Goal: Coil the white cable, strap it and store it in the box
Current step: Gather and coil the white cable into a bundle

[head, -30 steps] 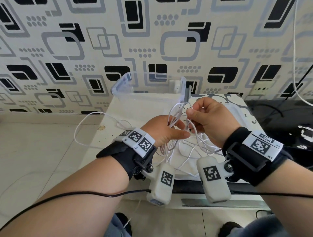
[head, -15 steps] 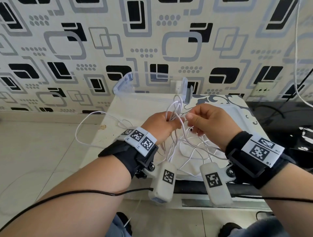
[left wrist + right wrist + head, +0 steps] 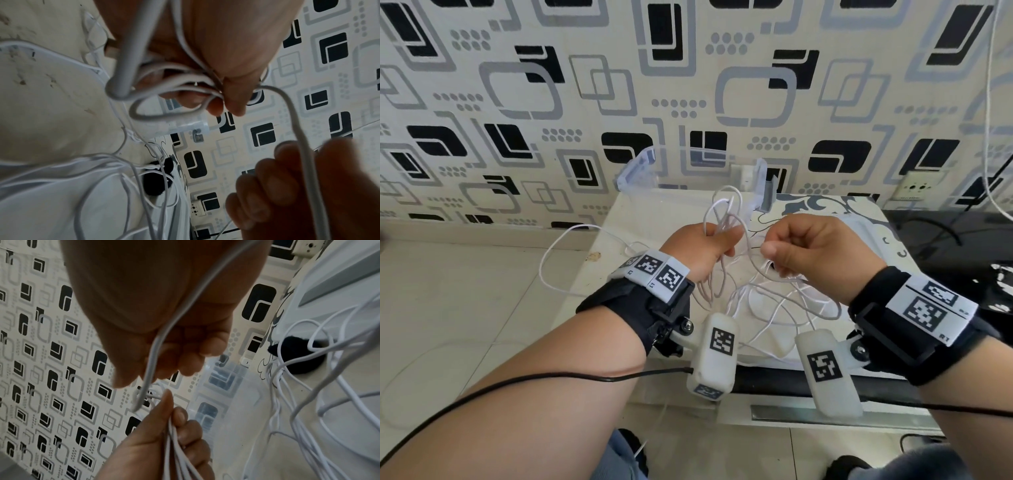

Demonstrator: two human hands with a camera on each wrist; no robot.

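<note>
While both hands hover above the tabletop (image 3: 619, 219), the left hand (image 3: 697, 250) grips a bunch of loops of the white cable (image 3: 726, 212), its fingers and thumb curled round them; the loops stick up above the fist and hang down below it toward the tabletop. Just beside it, the right hand (image 3: 822, 253) is closed round a single strand of the same cable, pinching it between thumb and curled fingers; in the left wrist view that strand (image 3: 296, 123) arcs from the left thumb down through the right hand's fingers (image 3: 267, 183). In the right wrist view the strand (image 3: 152, 356) runs down across the palm of the right hand (image 3: 156, 308), and the left hand (image 3: 164, 438) below it holds several strands side by side. More of the cable lies slack in loose tangled curves on the tabletop under the hands, over a white sheet (image 3: 774, 346); one long loop (image 3: 558, 250) hangs off the left edge above the tiled floor (image 3: 465, 308). A clear plastic box (image 3: 640, 171) stands at the far edge of the tabletop against the patterned wall (image 3: 688, 68), beyond the hands and apart from the cable; a small black strap (image 3: 298, 356) lies on the tabletop among the slack strands.
</note>
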